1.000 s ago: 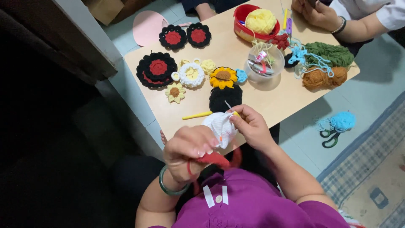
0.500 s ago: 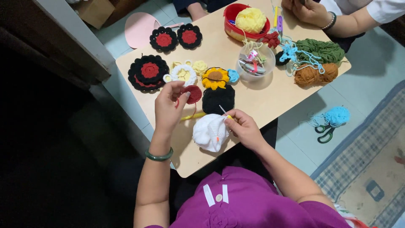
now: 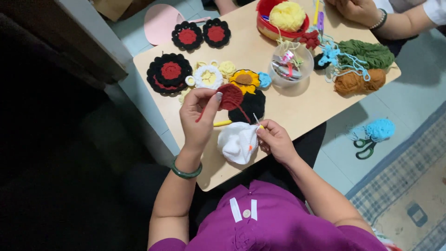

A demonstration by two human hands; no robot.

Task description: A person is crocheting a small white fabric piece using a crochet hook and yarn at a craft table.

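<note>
My left hand [image 3: 199,116] pinches a small red crocheted disc [image 3: 230,96] with a loose red yarn tail, held just above a black crocheted round [image 3: 251,104] on the wooden table [image 3: 297,104]. My right hand [image 3: 275,139] grips a thin crochet hook [image 3: 256,120] and touches a white crocheted piece [image 3: 238,142] lying near the table's front edge. A yellow stick [image 3: 222,123] lies between my hands.
Black-and-red crocheted rounds [image 3: 168,73], a white flower [image 3: 207,76] and a sunflower piece [image 3: 245,80] lie on the table. A clear bowl [image 3: 291,65], a red basket with yellow yarn [image 3: 284,17] and green and brown yarn [image 3: 362,67] sit farther back. Another person's hand [image 3: 357,10] rests at the far edge. Scissors and blue yarn [image 3: 371,135] lie on the floor.
My left hand left the white piece, reached forward over the table and picked up the red disc. The white piece now lies on the table under my right hand.
</note>
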